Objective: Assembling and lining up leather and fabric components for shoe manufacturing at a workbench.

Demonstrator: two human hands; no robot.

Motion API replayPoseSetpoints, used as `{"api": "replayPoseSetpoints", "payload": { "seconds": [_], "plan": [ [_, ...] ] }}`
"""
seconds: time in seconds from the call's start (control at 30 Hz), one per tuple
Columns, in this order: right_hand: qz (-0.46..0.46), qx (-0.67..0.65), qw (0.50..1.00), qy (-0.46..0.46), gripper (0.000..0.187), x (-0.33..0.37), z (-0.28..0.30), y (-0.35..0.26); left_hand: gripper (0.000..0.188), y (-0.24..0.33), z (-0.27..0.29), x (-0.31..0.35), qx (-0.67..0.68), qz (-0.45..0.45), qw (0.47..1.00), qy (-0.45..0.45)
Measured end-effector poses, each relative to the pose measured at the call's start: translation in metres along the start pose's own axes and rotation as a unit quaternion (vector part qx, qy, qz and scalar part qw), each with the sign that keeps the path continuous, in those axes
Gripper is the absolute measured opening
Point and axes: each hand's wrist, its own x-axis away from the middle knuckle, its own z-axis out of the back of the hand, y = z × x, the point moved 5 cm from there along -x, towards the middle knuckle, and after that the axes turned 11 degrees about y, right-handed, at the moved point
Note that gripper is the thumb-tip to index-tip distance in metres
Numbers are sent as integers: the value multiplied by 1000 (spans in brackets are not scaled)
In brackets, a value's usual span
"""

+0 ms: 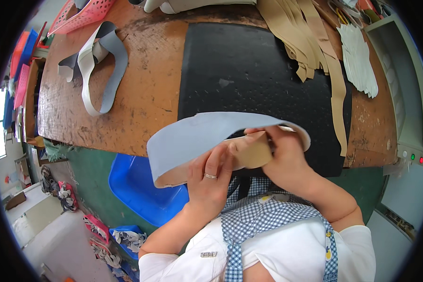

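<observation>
A wide, pale blue-grey strip of leather-like sheet (192, 134) is bent into a loop at the table's near edge, with a tan inner face showing at its lower left. My left hand (210, 171), wearing a ring, closes on the strip's lower edge. At the loop's right end my right hand (286, 157) has its fingers curled around the sheet. Between the hands a short tan strip (254, 152) bends over, blurred, next to the fingertips. Which fingers pinch the tan strip, and how it joins the pale sheet, I cannot tell.
A black mat (230, 70) lies on the worn wooden table (145, 61). Tan strips (291, 37) and white pieces (357, 58) are piled at the far right, curled grey-white strips (113, 61) at the left. Below the near edge sits a blue bin (136, 188); a machine cabinet (399, 70) borders the right.
</observation>
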Motion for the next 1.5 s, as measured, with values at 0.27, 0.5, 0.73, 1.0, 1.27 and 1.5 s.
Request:
{"api": "replayPoseSetpoints", "payload": {
  "seconds": [0.27,0.5,0.73,1.0,1.27,1.5],
  "plan": [
    [31,-37,997,57,19,11,22,11,43,8,-3,3,-88,-62,994,-33],
    [41,-10,994,100,14,-1,20,11,42,12,-9,4,-142,-93,985,-44],
    [5,-30,994,102,23,-5,20,13,50,17,-9,-2,-147,-79,982,-83],
    [33,33,997,61,15,15,38,18,41,25,-11,-10,-113,-72,982,-135],
    [-28,-62,995,77,7,-6,51,26,63,29,-9,-25,-80,-99,979,-160],
    [-46,-48,995,78,8,-14,53,31,59,30,-15,-24,-135,-163,965,-156]
  ]
}}
